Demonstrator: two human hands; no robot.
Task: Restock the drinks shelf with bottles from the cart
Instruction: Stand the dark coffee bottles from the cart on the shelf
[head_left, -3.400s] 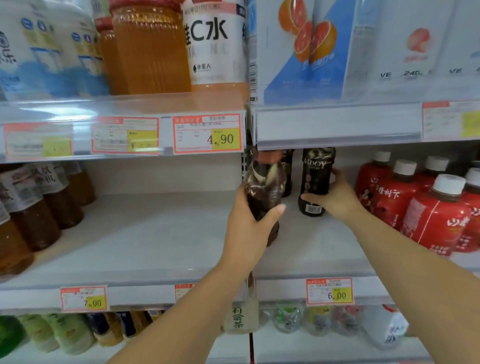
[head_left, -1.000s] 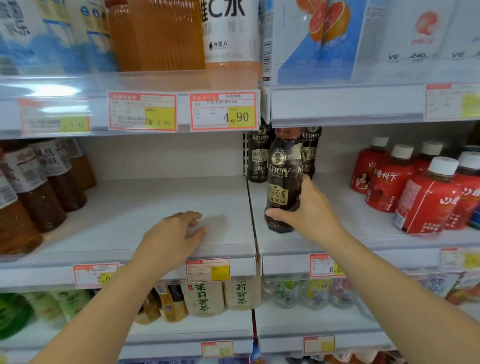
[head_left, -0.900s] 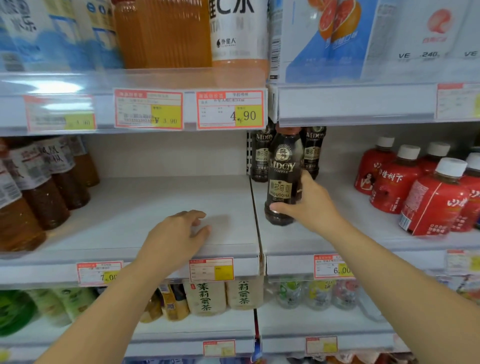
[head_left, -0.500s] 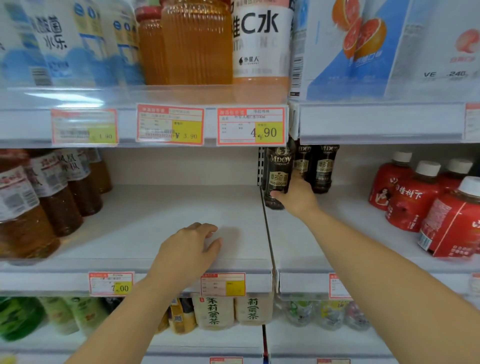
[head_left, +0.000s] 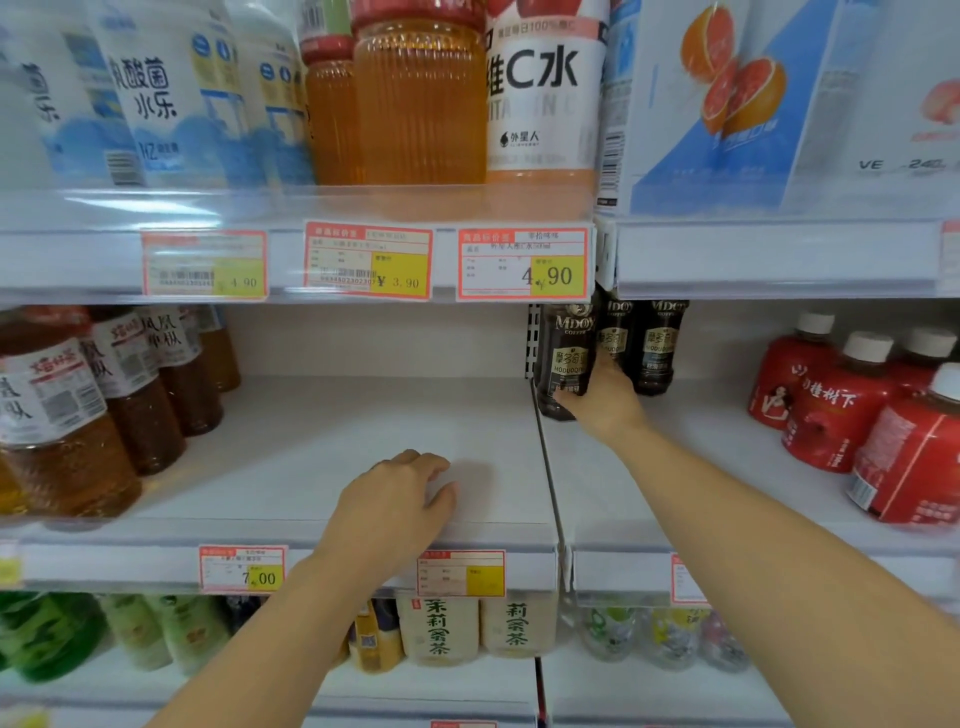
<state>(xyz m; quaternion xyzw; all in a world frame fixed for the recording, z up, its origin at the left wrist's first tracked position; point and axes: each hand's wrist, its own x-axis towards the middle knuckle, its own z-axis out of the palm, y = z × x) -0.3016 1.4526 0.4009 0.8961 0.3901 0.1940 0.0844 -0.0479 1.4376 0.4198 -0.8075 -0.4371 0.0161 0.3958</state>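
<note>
Dark coffee bottle (head_left: 563, 358): upright, at the left end of the right-hand section of the middle shelf (head_left: 701, 467), close against the divider (head_left: 546, 457). Its base looks to be down on the board; we cannot confirm full contact. Label faces us.

Right hand (head_left: 605, 397): fingers curled round the bottle's lower body from the right, arm reaching in over the shelf front.

Just behind and to the right we log two matching coffee bottles (head_left: 657, 345), upright, near the back wall.

Left hand (head_left: 395, 504): palm down on the front of the left-hand section, fingers loosely bent, holding nothing.

Further out on the same level: red bottles with white caps (head_left: 841, 410) at far right, well apart from the coffee; brown tea bottles (head_left: 130, 395) at far left.

Above: price tags (head_left: 522, 265) on the rail, and an amber ribbed bottle (head_left: 421, 98) on the upper shelf. Below: pale jasmine tea bottles (head_left: 439, 631).
</note>
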